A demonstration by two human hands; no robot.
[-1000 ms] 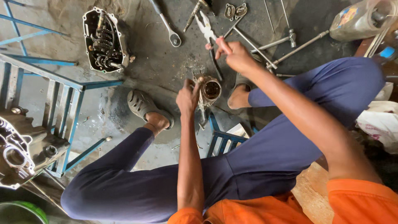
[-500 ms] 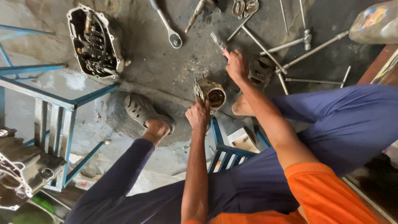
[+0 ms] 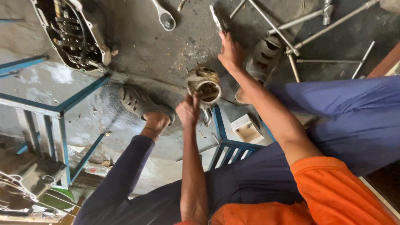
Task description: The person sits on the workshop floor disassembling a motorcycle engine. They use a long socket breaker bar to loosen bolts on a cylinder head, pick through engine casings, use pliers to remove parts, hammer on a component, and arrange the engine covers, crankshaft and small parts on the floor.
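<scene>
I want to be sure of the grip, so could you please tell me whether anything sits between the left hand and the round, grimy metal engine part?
Nothing visible does: the left hand already touches the round, grimy metal engine part at its lower edge.

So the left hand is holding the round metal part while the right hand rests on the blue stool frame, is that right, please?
Not quite. The left hand does hold the round metal part, but the right hand is on the pliers lying on the concrete floor, not on the blue stool frame. The head view shows it.

floor: stained grey concrete (image 3: 158,46) | furniture: blue metal frame (image 3: 62,112) | light: probably daylight
</scene>
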